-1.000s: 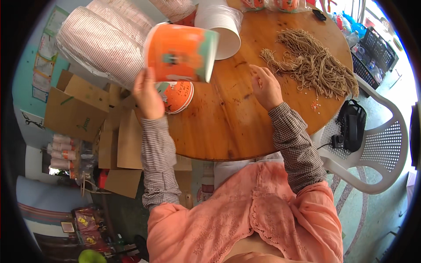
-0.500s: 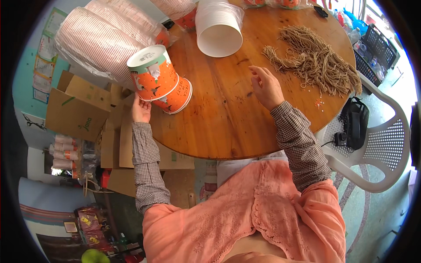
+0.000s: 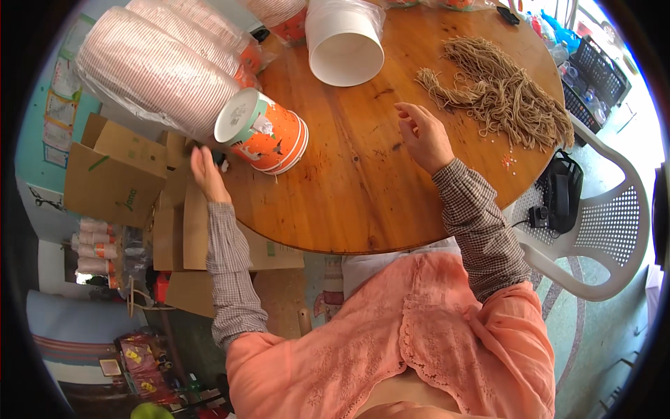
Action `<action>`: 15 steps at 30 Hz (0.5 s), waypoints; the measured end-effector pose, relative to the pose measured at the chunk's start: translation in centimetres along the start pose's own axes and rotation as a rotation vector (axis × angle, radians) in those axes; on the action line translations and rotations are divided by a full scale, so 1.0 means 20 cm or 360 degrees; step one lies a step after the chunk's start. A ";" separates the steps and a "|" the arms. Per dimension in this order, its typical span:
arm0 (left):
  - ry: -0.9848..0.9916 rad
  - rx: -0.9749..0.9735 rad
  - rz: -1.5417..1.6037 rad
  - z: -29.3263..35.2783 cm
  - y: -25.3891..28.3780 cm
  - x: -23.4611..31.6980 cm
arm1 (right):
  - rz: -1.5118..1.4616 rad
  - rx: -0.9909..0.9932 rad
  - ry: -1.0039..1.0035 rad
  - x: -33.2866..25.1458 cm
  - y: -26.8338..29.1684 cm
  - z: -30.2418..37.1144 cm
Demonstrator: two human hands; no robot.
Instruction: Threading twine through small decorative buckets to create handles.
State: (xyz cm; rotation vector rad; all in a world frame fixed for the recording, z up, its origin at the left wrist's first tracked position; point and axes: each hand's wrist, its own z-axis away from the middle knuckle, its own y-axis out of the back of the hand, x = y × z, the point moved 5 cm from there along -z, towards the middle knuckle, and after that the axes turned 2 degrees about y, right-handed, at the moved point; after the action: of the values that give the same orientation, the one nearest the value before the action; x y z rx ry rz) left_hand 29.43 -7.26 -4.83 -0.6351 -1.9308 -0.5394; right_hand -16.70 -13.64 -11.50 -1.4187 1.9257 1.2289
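While the round wooden counter (image 3: 363,188) was viewed from above, a short nested stack of orange paper cups (image 3: 269,136) was seen lying on its side near the counter's left edge, its white base turned up and to the left. The left hand (image 3: 206,171) was held just off that edge, close below the stack; its fingers were loosely extended and nothing was gripped by them, though whether the cups were touched could not be told. The right hand (image 3: 426,136) was rested on the bare middle of the counter, its fingers spread and slightly curled, with nothing pinched.

A wide stretch of open wood was left between the two hands and toward the near rim. Against the far-left rim, long sleeves of stacked cups wrapped in clear plastic (image 3: 153,66) were laid, touching the orange stack. A white cup sleeve (image 3: 345,45), open mouth forward, was placed at the far side. A heap of tan string (image 3: 499,94) was spread toward the right rim, well apart from the right hand.

Beyond the left edge, flattened brown cardboard boxes (image 3: 118,174) were leaned. At the right, a white plastic chair (image 3: 593,230) carrying a black bag (image 3: 558,195) was set just beside the counter.
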 end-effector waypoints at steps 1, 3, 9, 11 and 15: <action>-0.0224 -0.0109 -0.0090 -0.03 -0.08 0.11 | 0.0000 -0.0011 -0.0029 0.01 0.01 0.00; -0.0409 -0.0207 -0.0246 -0.07 -0.19 0.23 | 0.0008 -0.0024 -0.0053 0.00 0.00 0.00; -0.0708 -0.0317 -0.1069 -0.08 -0.23 0.00 | -0.0215 -0.0068 -0.0094 0.02 -0.09 -0.04; -0.0655 -0.0317 -0.0884 -0.07 -0.28 0.00 | -0.0101 -0.0065 -0.0074 0.12 -0.12 -0.10; -0.1368 0.0112 -0.0751 0.23 -0.41 0.22 | 0.0066 0.0160 0.0002 0.24 0.01 -0.28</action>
State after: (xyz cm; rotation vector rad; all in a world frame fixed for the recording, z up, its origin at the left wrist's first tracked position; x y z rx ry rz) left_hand 19.39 -9.83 -3.43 -0.3790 -2.9372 -0.5238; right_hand -17.79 -20.92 -12.33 -1.3350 1.9978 1.1332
